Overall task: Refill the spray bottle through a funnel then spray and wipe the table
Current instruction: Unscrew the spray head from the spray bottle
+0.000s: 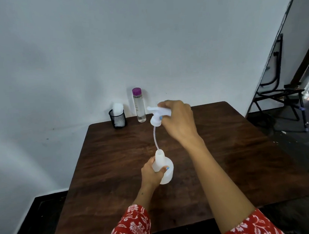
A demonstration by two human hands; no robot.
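Note:
A white spray bottle (pixel 166 170) stands on the dark wooden table (pixel 117 165), and my left hand (pixel 152 171) grips its body. My right hand (pixel 177 119) holds the white spray head (pixel 158 114) lifted well above the bottle. The head's thin dip tube (pixel 154 137) still reaches down into the open neck. At the table's far edge stands a clear water bottle (pixel 139 106) with a purple cap. No funnel shows in this view.
A black mesh cup (pixel 117 118) holding white cloth or tissue (pixel 118 108) stands left of the water bottle, by the white wall. A folding chair (pixel 283 93) stands on the floor at the right, beyond the table.

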